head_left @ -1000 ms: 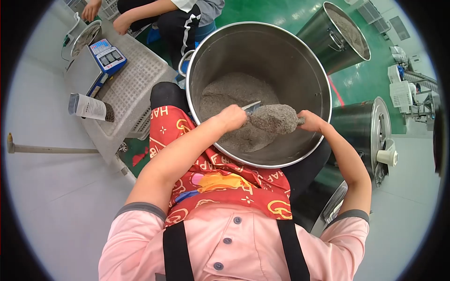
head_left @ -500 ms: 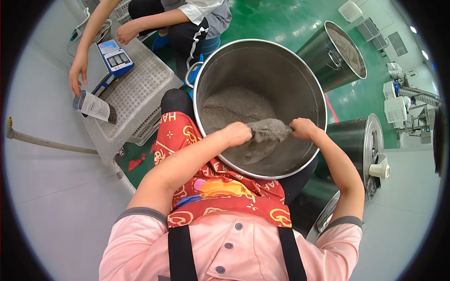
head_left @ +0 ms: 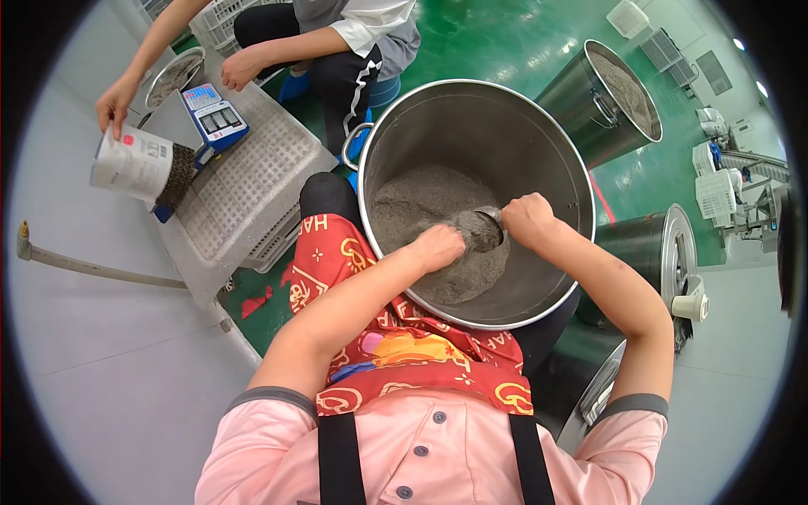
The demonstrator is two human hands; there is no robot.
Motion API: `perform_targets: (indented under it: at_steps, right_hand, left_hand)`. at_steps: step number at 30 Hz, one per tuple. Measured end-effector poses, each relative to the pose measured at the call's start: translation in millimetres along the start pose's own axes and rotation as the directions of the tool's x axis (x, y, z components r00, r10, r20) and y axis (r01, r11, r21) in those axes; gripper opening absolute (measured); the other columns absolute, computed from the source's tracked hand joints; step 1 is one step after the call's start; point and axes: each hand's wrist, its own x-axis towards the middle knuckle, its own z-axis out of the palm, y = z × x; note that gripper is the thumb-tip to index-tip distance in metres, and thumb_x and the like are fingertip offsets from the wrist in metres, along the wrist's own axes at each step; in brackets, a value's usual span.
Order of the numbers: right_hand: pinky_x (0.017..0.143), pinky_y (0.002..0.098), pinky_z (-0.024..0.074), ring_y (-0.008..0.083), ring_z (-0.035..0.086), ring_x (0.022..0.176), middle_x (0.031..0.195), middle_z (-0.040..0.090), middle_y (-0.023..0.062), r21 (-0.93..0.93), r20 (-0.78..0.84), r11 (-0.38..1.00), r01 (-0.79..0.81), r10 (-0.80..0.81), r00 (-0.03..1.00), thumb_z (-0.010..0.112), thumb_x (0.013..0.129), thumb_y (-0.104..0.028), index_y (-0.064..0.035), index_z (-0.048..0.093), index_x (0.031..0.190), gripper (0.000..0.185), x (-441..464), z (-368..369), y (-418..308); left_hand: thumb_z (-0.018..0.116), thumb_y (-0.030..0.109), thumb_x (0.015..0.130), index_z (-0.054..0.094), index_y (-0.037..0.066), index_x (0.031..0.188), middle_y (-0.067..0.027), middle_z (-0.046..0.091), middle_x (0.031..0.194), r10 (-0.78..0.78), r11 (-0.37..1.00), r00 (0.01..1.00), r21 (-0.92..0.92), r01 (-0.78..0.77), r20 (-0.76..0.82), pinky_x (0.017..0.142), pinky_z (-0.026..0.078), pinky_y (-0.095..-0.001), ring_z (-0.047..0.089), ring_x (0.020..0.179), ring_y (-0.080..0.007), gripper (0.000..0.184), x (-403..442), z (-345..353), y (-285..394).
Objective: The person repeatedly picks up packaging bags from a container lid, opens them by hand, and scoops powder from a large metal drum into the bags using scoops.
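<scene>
A large steel pot (head_left: 551, 290) stands between my knees, with grey-brown powdery material (head_left: 421, 198) in its bottom. Over the powder, my right hand (head_left: 528, 219) is closed around the handle end of a scoop (head_left: 481, 229). The scoop is tilted, its dark hollow showing and grey powder on it. My left hand (head_left: 439, 247) is closed beside the scoop's left side; whatever it grips is hidden by the fingers and powder.
At the upper left, a co-worker's hand (head_left: 116, 101) holds a printed pouch (head_left: 143, 164) beside a blue scale (head_left: 220, 122) on an upturned crate (head_left: 252, 156). A filled steel bin (head_left: 581, 105) stands upper right, lidded drums (head_left: 627, 244) at right.
The scoop has lowered and turned, and the heaped powder has left it. My right hand has tipped over with it. The co-worker's hand has taken hold of the pouch and lifted it.
</scene>
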Motion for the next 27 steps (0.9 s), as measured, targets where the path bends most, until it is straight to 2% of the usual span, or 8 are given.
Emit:
perform_targets:
  at_steps: [4,10,13,16,19,27]
  right_hand:
    - [0.063,0.0303,0.0510,0.0195,0.068,0.078,0.080,0.069,0.0056,0.020,0.043,0.999,-0.035,0.034,0.998,0.059,0.075,-0.015,-0.0138,0.070,0.077,0.011,1,-15,-9]
    - [0.067,0.0297,0.0506,0.0176,0.066,0.086,0.088,0.069,0.0047,-0.004,0.133,1.000,-0.011,0.011,0.991,0.060,0.077,-0.017,-0.0143,0.071,0.085,0.014,5,-41,-25]
    - [0.068,0.0293,0.0504,0.0175,0.067,0.086,0.090,0.069,0.0049,-0.051,0.180,0.997,0.059,-0.049,0.983,0.060,0.078,-0.019,-0.0136,0.071,0.086,0.015,8,-47,-30]
    - [0.067,0.0296,0.0506,0.0183,0.067,0.084,0.089,0.069,0.0054,0.059,0.091,0.998,-0.012,0.006,0.996,0.060,0.077,-0.018,-0.0137,0.071,0.086,0.014,13,-34,-21]
    - [0.065,0.0300,0.0507,0.0192,0.067,0.081,0.086,0.069,0.0056,0.108,0.074,0.993,-0.039,0.031,0.997,0.061,0.076,-0.018,-0.0136,0.071,0.082,0.013,9,-30,-14]
    - [0.065,0.0335,0.0519,0.0223,0.067,0.075,0.076,0.068,0.0092,0.101,-0.046,0.978,-0.185,0.190,0.981,0.061,0.073,-0.016,-0.0101,0.070,0.076,0.011,-27,-46,20]
  left_hand:
    - [0.054,0.009,0.069,0.062,0.003,0.063,-0.0171,0.061,0.070,0.012,1.000,0.997,0.008,-0.012,-0.082,0.064,0.050,-0.0406,0.063,0.072,-0.0313,0.011,-2,2,-4]
    - [0.054,0.006,0.069,0.060,0.002,0.065,-0.0167,0.060,0.071,-0.049,0.998,0.996,-0.045,0.046,-0.070,0.065,0.050,-0.0399,0.062,0.073,-0.0323,0.008,0,3,-6]
    - [0.053,0.004,0.069,0.059,0.002,0.067,-0.0168,0.060,0.071,-0.094,0.992,0.969,-0.105,0.071,-0.229,0.066,0.050,-0.0403,0.061,0.075,-0.0323,0.007,2,-8,-8]
    - [0.053,0.004,0.069,0.059,0.001,0.069,-0.0167,0.059,0.071,-0.087,0.992,0.966,-0.115,0.061,-0.245,0.066,0.050,-0.0406,0.061,0.077,-0.0319,0.006,3,-10,-9]
    - [0.053,0.004,0.070,0.060,0.001,0.070,-0.0168,0.060,0.071,-0.079,0.993,0.965,-0.110,0.052,-0.249,0.066,0.050,-0.0407,0.061,0.075,-0.0322,0.007,3,-13,-8]
    - [0.053,0.002,0.070,0.060,0.001,0.074,-0.0183,0.061,0.075,-0.162,0.982,0.987,-0.103,0.160,-0.011,0.065,0.052,-0.0415,0.063,0.075,-0.0337,0.008,-1,-5,-12]
